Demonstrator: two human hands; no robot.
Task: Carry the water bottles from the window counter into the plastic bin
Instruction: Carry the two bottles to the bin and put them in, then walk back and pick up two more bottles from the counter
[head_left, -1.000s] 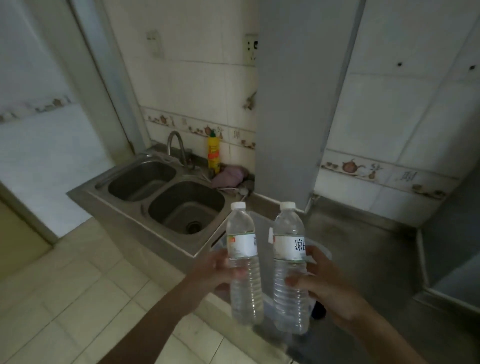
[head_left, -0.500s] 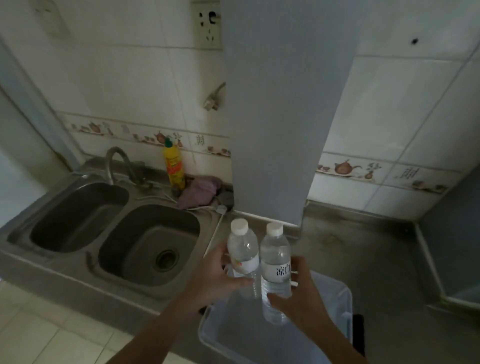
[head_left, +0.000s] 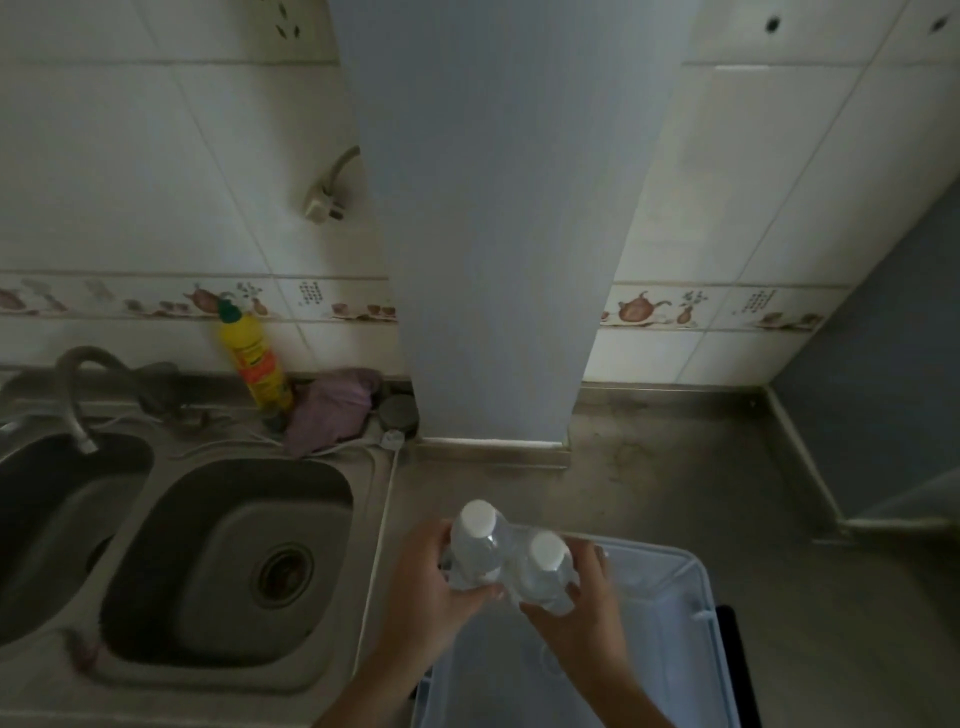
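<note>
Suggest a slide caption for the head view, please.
Both hands lower two bottles over the bin.

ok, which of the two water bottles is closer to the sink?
The one in the left hand: that water bottle sits on the sink side. The other bottle, in the right hand, is over the plastic bin.

Both hands, left (head_left: 426, 587) and right (head_left: 582, 608), dropped the two bottles (head_left: 511, 564) lower, now over the bin (head_left: 696, 577) at lower centre; caps face the camera, bottles touching.
</note>
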